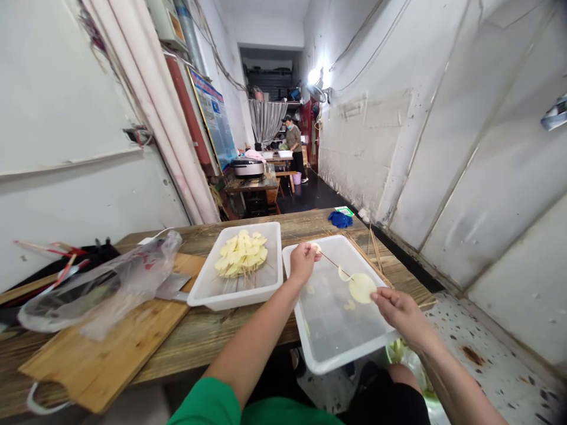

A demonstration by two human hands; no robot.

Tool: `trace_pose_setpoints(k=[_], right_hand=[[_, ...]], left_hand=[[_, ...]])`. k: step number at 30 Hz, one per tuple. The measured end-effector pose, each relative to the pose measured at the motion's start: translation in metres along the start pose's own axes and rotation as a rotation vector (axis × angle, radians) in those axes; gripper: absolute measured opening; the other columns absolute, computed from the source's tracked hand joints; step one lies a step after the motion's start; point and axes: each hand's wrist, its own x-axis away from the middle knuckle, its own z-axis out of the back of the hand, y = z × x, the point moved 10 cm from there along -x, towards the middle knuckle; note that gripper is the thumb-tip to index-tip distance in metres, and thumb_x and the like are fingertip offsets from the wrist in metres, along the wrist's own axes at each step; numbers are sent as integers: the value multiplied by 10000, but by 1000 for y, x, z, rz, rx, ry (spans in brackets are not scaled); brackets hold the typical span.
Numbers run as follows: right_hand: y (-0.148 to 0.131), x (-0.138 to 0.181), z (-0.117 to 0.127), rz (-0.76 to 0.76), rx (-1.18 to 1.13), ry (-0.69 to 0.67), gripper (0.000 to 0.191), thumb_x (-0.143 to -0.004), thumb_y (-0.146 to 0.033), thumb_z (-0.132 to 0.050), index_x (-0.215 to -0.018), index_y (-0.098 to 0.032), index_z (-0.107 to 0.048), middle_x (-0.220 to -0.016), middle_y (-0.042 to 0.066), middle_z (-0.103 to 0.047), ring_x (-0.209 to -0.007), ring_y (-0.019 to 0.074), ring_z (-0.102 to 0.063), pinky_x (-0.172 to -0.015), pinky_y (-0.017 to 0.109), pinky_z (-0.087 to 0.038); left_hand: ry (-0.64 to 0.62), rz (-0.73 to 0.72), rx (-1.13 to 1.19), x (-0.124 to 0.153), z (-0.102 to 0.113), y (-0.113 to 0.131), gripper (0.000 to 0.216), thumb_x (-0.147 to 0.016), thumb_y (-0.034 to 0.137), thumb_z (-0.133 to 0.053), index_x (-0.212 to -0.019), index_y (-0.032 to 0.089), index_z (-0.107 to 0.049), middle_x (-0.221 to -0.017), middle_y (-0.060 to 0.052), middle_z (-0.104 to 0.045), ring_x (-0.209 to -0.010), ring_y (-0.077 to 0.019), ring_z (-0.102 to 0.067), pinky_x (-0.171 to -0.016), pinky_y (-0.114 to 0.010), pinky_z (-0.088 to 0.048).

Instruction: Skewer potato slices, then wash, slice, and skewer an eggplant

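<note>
My left hand (pixel 303 260) is closed, pinching the far end of a thin bamboo skewer (pixel 333 263) together with a small potato piece. My right hand (pixel 398 310) pinches the near end of the skewer, just beside a round pale potato slice (pixel 362 287) threaded on it. A smaller slice (pixel 343 274) sits further up the stick. Both hands hover over a white plastic tub (pixel 310 345) holding water and a few slices. To its left a second white tub (pixel 208 292) holds a pile of skewered potato slices (pixel 241 254).
A wooden cutting board (pixel 106 354) with a cleaver (pixel 170 286) and a clear plastic bag (pixel 97 289) lies on the left of the wooden table. Loose skewers (pixel 374 251) and a blue cloth (pixel 340 219) lie at the far right. Another person (pixel 293 144) stands far down the corridor.
</note>
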Motion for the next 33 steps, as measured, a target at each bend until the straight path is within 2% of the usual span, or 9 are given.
trace_pose_setpoints(k=[2,6,12,18,22,26,33], right_hand=[[-2,1,2,18,-5,24,411,-820,-572,-514,-649,-198,-493,-529,-70,-276,-485,94,-254,-454,231,-233],[-15,6,5,168,119,125,409,-850,-545,-493,-643,-193,-514,-552,-36,-398,-537,116,-370,-514,235,-317],[-20,8,5,221,182,118,373,-874,-504,-479,-693,-192,-572,-617,-6,-541,-595,144,-496,-576,232,-406],[-25,10,8,191,112,88,380,-839,-526,-523,-673,-193,-600,-598,-8,-517,-610,148,-508,-583,227,-431],[-24,11,9,137,69,63,394,-813,-557,-548,-685,-192,-624,-616,-2,-538,-595,141,-473,-561,233,-421],[-16,9,12,103,59,38,404,-809,-566,-560,-736,-179,-653,-616,-12,-512,-562,118,-415,-516,226,-376],[-4,6,12,45,33,8,436,-809,-580,-551,-832,-162,-673,-593,-26,-441,-534,102,-332,-462,221,-287]], left_hand=[[-14,89,126,1,-1,-5,108,-763,165,-708,-762,121,-610,-671,-43,-675,-613,-142,-658,-651,-257,-547],[-20,232,308,5,-1,-9,78,-785,137,-696,-781,90,-633,-694,-67,-687,-630,-121,-654,-678,-244,-543],[-1,361,441,8,2,-18,72,-844,104,-608,-777,89,-631,-662,-79,-685,-616,-125,-657,-650,-235,-540],[15,430,511,7,3,-24,83,-833,98,-584,-765,84,-630,-651,-90,-680,-584,-135,-647,-570,-221,-517],[-35,486,568,10,-3,-24,76,-832,102,-591,-778,77,-639,-666,-80,-675,-569,-111,-628,-543,-190,-499],[-97,499,588,11,-8,-21,74,-834,106,-595,-777,86,-640,-665,-62,-661,-536,-88,-591,-519,-177,-479],[-126,489,602,10,-11,-20,73,-801,74,-594,-748,111,-627,-660,-59,-656,-526,-90,-565,-510,-184,-460]])
